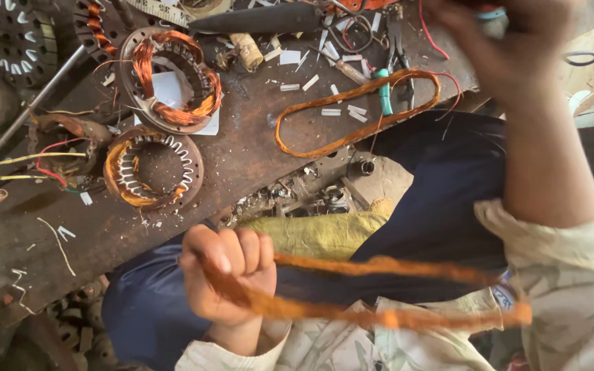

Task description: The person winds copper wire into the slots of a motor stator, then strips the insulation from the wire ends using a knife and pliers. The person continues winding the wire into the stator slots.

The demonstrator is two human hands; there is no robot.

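Our left hand [232, 278]: fingers curled tight round orange wire bundle [379, 292], low in view, over our lap. Bundle runs right as long loop, blurred. Our right hand [510, 34] up top, blurred; we cannot tell if fingers shut. Rusty worktop [242, 158] slants across; its edge runs just above left hand. On it: loose wire loop [352, 110], two round metal rings with copper wire [173, 79] [149, 172], small white paper bits [290, 58]. Open room near worktop edge.

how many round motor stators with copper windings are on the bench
2 clearly wound: one stator at the bench's upper middle, another stator just below-left of it. More dark cores sit at the top-left edge; others may be hidden.
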